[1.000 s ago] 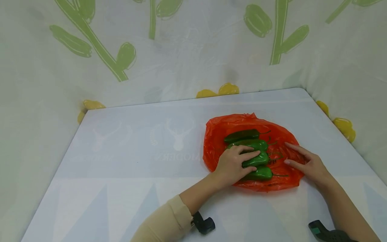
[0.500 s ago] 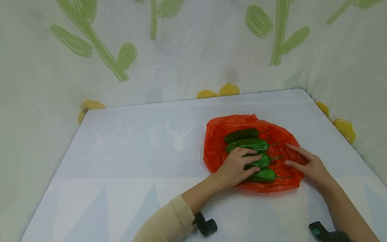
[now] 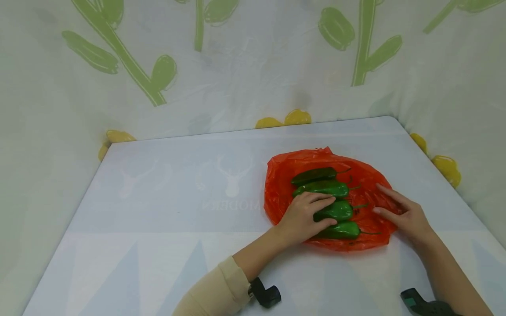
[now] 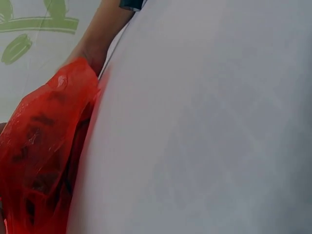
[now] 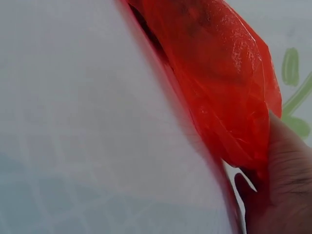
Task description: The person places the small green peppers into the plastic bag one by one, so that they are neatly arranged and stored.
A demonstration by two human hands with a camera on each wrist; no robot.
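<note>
Several green peppers (image 3: 334, 188) with thin stems lie in a row, stems to the right, inside a red plastic bag (image 3: 280, 169) with its mouth spread wide. My left hand (image 3: 304, 217) reaches over the peppers from the near left. Its extended fingers rest across the pepper (image 3: 340, 210) second from the front; its thumb lies along the front pepper (image 3: 348, 230). At the bag's right side, my right hand (image 3: 409, 217) lays its extended index finger and thumb on the red plastic. In the right wrist view, part of that hand (image 5: 292, 180) shows beside the crumpled bag (image 5: 219, 87).
The bag lies on a white table (image 3: 158, 202) with pale blue triangles and deer prints. A curtain (image 3: 253, 74) patterned with green stems hangs behind the far edge. Black camera mounts (image 3: 266, 295) sit at both wrists near the front.
Under my left hand, the two front peppers have shifted slightly apart from those behind, showing more of each. The left hand has then slid slightly left; the right hand stays at the bag's edge.
</note>
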